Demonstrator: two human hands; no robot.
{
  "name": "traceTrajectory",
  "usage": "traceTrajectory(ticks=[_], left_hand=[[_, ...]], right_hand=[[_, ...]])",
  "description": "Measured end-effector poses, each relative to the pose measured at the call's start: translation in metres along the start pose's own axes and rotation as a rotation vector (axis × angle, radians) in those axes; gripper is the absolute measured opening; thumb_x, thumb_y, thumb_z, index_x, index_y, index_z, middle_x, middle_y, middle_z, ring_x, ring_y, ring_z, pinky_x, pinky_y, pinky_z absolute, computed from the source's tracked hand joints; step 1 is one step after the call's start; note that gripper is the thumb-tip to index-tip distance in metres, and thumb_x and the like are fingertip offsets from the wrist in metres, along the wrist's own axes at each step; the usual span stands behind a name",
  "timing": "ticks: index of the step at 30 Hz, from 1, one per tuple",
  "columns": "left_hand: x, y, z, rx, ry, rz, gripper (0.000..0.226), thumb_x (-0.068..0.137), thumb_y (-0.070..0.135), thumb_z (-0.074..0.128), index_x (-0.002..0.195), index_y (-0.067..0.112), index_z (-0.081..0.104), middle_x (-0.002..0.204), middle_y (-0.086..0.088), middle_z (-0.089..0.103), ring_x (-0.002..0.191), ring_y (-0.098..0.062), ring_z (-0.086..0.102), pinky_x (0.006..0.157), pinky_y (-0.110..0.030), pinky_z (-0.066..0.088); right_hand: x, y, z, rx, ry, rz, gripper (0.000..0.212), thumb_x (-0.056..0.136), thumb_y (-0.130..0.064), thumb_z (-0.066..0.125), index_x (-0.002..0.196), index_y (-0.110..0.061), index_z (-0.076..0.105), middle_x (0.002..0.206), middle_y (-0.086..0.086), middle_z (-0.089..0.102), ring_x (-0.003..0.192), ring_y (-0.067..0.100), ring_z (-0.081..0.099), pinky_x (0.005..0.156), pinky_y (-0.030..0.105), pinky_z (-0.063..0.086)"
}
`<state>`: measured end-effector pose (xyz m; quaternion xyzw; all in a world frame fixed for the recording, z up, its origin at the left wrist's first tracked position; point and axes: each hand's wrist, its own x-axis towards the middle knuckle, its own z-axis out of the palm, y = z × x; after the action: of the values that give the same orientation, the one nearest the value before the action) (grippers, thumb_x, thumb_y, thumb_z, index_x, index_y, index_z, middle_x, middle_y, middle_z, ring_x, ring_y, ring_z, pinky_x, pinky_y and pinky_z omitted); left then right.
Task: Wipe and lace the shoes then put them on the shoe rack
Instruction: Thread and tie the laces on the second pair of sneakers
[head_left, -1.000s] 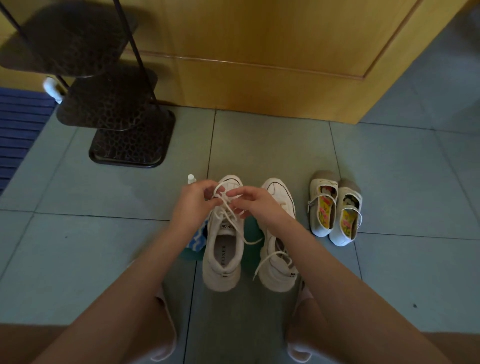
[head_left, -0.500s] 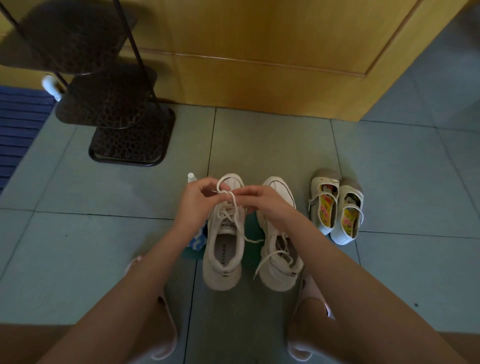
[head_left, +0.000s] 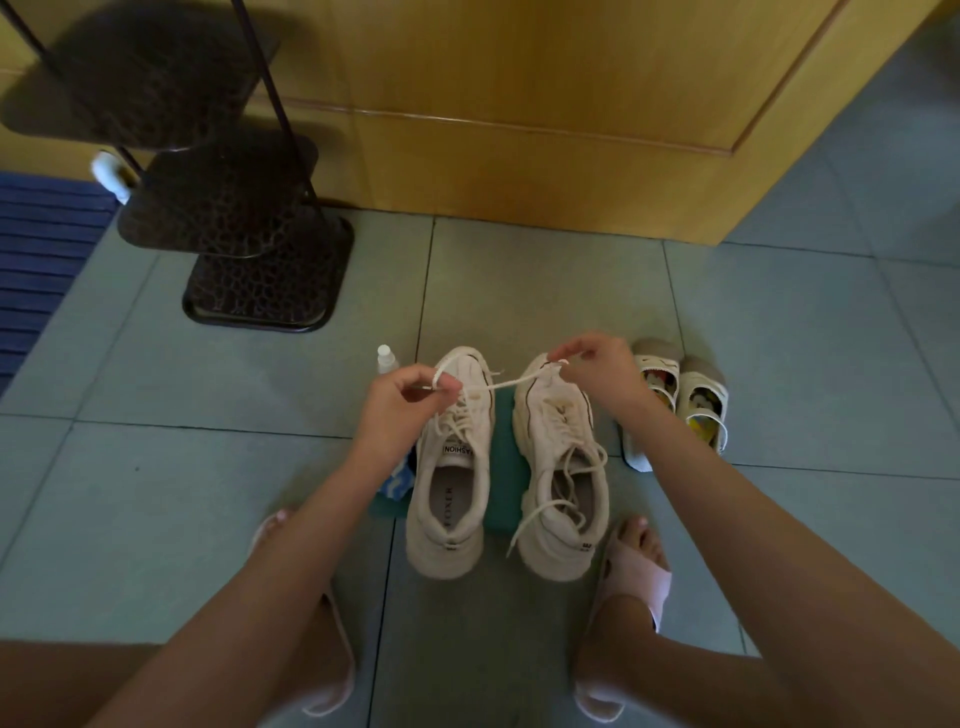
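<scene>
So I've got both hands pinched shut on the lace (head_left: 511, 383) of the left sneaker (head_left: 453, 462): left hand (head_left: 402, 402) on one end, right hand (head_left: 597, 366) on the other, lace stretched sideways across the toe. The sneaker sits right under my hands, long axis running away from me, and the left hand is nearer. The right sneaker (head_left: 563, 467) beside it looks loose. The shoe rack (head_left: 260, 275) is off to the far left.

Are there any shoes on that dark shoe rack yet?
No, the shelves of the shoe rack that show are bare, and both sneakers stand on the floor while the hands pull a lace.
</scene>
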<state>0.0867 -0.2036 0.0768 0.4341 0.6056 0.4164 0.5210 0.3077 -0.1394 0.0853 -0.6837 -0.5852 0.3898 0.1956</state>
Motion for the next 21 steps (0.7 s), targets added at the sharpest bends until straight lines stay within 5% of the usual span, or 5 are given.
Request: traceTrajectory(ticks=[3, 9, 14, 21], left_hand=[[-0.002, 0.001, -0.001, -0.073, -0.027, -0.064, 0.015, 0.080, 0.002, 0.067, 0.085, 0.016, 0.068, 0.086, -0.001, 0.070, 0.079, -0.011, 0.067, 0.066, -0.015, 0.054], [-0.003, 0.004, -0.002, -0.186, -0.081, -0.114, 0.014, 0.078, 0.006, 0.068, 0.090, 0.014, 0.069, 0.089, -0.003, 0.072, 0.080, -0.014, 0.069, 0.073, -0.021, 0.056], [-0.001, 0.002, -0.010, -0.183, -0.047, -0.167, 0.011, 0.089, 0.012, 0.058, 0.093, 0.009, 0.068, 0.086, -0.002, 0.071, 0.075, -0.009, 0.070, 0.064, -0.016, 0.055], [-0.009, -0.005, -0.044, 0.127, -0.030, -0.435, 0.018, 0.087, 0.019, 0.062, 0.092, 0.002, 0.065, 0.080, -0.009, 0.067, 0.051, -0.007, 0.064, 0.048, -0.016, 0.053]], right_hand=[[-0.015, -0.007, 0.002, -0.044, -0.177, -0.100, 0.036, 0.082, 0.002, 0.054, 0.104, -0.022, 0.069, 0.123, 0.003, 0.056, 0.106, 0.021, 0.058, 0.087, 0.029, 0.048], [-0.031, -0.031, 0.037, 0.064, -0.369, -0.309, 0.017, 0.087, -0.011, 0.063, 0.102, -0.018, 0.068, 0.095, -0.010, 0.066, 0.084, -0.009, 0.057, 0.073, 0.001, 0.041], [-0.030, -0.027, 0.037, 0.069, -0.309, -0.267, 0.008, 0.084, -0.009, 0.066, 0.086, -0.015, 0.070, 0.071, -0.013, 0.063, 0.067, -0.006, 0.056, 0.065, 0.005, 0.041], [-0.032, 0.001, 0.013, -0.448, -0.294, -0.329, 0.010, 0.085, -0.015, 0.064, 0.091, -0.014, 0.072, 0.081, -0.002, 0.065, 0.080, 0.009, 0.047, 0.074, 0.024, 0.036]])
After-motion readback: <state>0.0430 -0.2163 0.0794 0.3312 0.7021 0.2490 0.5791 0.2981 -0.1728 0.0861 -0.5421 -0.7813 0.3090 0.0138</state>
